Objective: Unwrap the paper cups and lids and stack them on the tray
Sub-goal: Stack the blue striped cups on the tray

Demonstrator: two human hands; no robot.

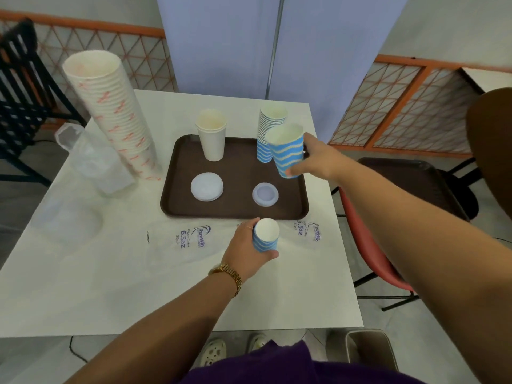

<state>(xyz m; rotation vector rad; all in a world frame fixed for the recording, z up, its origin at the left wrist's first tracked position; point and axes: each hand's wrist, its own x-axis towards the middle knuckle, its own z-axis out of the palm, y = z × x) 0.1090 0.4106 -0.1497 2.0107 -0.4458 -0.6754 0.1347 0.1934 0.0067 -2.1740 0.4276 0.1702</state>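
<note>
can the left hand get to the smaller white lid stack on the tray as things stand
Probably not yet: the left hand already grips a blue wavy-striped paper cup. The small round white lid stack lies just beyond it on the brown plastic tray, with nothing between.

The blue-striped stack (263, 139) stands partly hidden behind the cup (286, 151); wrapper print (194, 236) blurred.

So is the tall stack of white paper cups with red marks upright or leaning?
Leaning: the red-marked cup stack tilts, its top left of its base.

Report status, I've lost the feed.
Right hand grips blue cup beside blue stack on tray. Left hand grips second cup. Nothing blocking.
</note>
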